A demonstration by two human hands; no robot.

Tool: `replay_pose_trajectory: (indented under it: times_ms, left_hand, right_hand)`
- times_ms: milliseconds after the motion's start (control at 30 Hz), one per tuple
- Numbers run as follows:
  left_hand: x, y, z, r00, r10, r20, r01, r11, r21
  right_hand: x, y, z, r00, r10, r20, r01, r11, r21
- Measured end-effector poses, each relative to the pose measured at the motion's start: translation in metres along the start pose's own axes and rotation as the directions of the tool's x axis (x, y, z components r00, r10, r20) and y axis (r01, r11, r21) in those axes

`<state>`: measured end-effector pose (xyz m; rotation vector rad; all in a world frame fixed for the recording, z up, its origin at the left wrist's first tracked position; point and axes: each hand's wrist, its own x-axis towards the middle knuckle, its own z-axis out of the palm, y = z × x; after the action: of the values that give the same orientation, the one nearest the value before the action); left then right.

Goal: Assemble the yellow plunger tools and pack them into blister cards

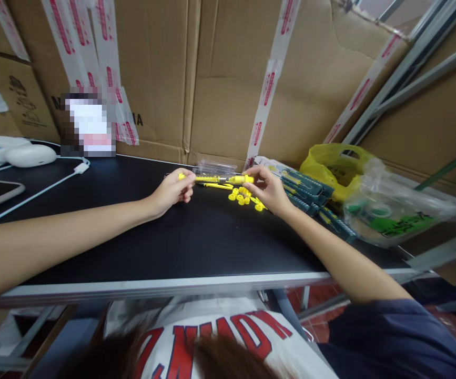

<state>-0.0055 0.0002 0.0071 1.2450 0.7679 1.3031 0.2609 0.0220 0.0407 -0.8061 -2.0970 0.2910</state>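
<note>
White shirt [212, 311] is showing closest; I'm watching left hand [172, 189] and right hand [270, 190] pinching a yellow tool [211, 179], probably light and stiff, by its easy-to-hold ends.

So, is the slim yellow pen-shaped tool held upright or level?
Roughly level: the yellow tool stretches sideways between left hand and right hand.

Black "N" and "IA" on cardboard box [152, 68], unclear red lettering on shirt [212, 309]

The tool [212, 179] is mostly yellow; the tabletop [196, 242] black; the tape [267, 87] red-on-white.
</note>
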Motion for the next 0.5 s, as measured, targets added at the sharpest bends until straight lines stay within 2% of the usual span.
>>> replay_pose_trajectory:
  times_ms: [100,500]
  left_hand:
    - [0.0,-0.0007,0.0003,1.0,-0.006,-0.001,0.006,1.0,0.008]
    - [-0.0003,0.0006,0.0005,1.0,-0.014,0.007,0.014,1.0,0.005]
  right_hand:
    - [0.0008,0.0022,-0.0012,0.999,-0.034,0.015,0.035,0.998,-0.054]
    - [-0.0022,0.0055,0.0024,0.998,-0.031,0.063,0.031,1.0,0.004]
